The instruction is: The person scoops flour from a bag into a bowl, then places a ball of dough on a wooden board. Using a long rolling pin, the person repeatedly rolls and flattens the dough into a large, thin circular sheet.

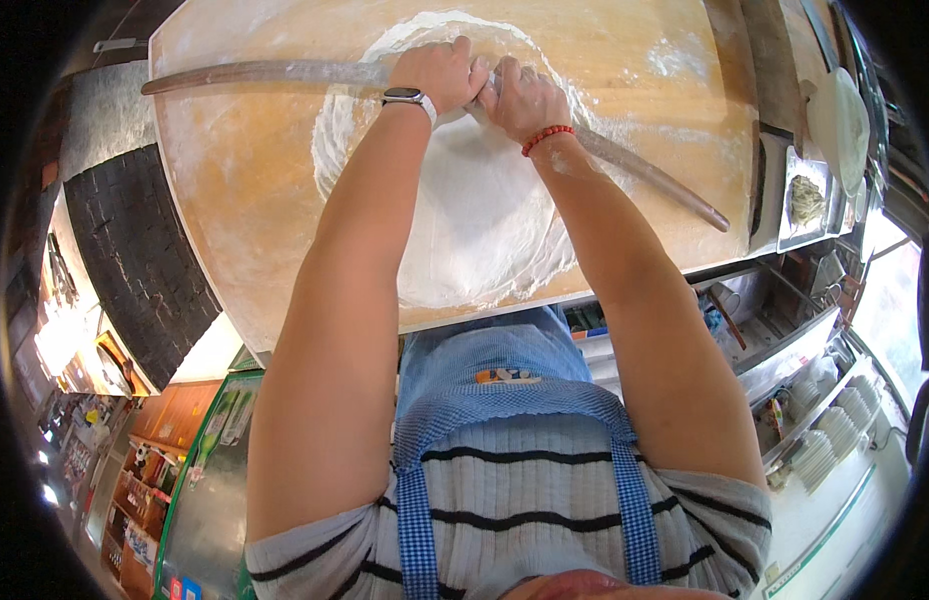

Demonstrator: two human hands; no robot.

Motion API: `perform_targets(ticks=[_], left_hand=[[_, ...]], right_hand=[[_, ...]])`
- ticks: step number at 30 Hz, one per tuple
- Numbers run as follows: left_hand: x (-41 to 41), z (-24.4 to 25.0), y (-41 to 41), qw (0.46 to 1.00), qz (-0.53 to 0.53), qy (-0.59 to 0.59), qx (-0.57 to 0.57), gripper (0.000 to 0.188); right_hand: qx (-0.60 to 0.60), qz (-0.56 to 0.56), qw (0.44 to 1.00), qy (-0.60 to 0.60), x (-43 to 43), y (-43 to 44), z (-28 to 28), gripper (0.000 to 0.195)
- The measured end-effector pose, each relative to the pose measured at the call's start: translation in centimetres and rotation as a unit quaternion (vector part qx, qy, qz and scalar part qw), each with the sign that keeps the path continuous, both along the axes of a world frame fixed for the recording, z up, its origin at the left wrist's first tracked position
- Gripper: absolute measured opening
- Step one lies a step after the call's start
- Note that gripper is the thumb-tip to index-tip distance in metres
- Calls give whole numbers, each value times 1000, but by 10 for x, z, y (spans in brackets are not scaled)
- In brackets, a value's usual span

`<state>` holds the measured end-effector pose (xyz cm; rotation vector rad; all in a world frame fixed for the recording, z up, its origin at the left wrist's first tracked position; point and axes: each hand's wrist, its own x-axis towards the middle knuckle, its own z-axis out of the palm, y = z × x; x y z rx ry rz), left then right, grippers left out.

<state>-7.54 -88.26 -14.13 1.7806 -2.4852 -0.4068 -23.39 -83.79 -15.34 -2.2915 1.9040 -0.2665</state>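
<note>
A long wooden rolling pin [269, 73] crosses the floured wooden board [247, 172], its left end reaching the board's edge. My left hand [438, 71], below a wrist band with a dark screen, is closed over the middle of the pin. Right beside it, my right hand [526, 101] grips the pin too, a red beaded bracelet at its wrist. The thumbs nearly meet. Under and in front of my hands lies a broad pale dough sheet [479, 210], dusted with flour. My hands hide the pin's middle, so I cannot tell whether dough is wrapped there.
Loose flour [337, 142] rings the dough. At right, a metal tray [806, 199] holds a pale stringy heap, near a large whitish round object [839, 131]. Stacked white dishes [832, 435] fill a shelf lower right. A green-edged glass-topped case [209, 480] stands lower left.
</note>
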Motion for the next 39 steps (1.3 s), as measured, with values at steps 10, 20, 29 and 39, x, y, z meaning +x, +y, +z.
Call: perform_targets(ticks=[10,20,29,39], left_hand=[[-1,-13,58,976,-60,77,-192,20],[-6,-29,28,979,-74,106,-156,13],[-16,-21,-7,986,-97,49,-130,17],[17,-7,17,990,-16,12,-141,54]], right_hand=[[28,-139,990,-21,21,58,12,28],[-4,-114,993,-18,15,31,-2,20],[66,-107,992,-12,5,0,0,22],[10,-166,983,-72,-2,2,1,37]])
